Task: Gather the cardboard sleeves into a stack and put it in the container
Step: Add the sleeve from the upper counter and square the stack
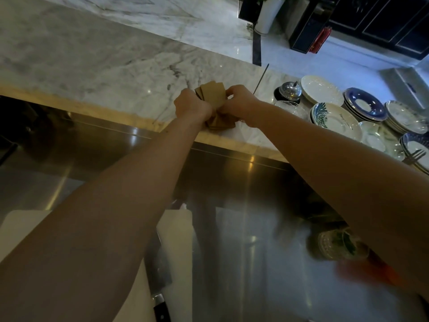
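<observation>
Several brown cardboard sleeves (213,95) are bunched together, slightly fanned, just above the marble counter (92,73) near its front edge. My left hand (191,108) grips the bundle from the left and my right hand (239,98) grips it from the right. More brown cardboard (219,123) shows below my hands, against the counter edge. Both forearms reach forward over the steel worktop. No container for the sleeves can be made out.
Stacks of plates and bowls (362,108) and a steel-lidded pot (287,92) crowd the counter to the right. A thin stick (261,79) lies behind my right hand. A white cutting board (176,252) and a knife (160,287) sit on the steel worktop (243,252) below.
</observation>
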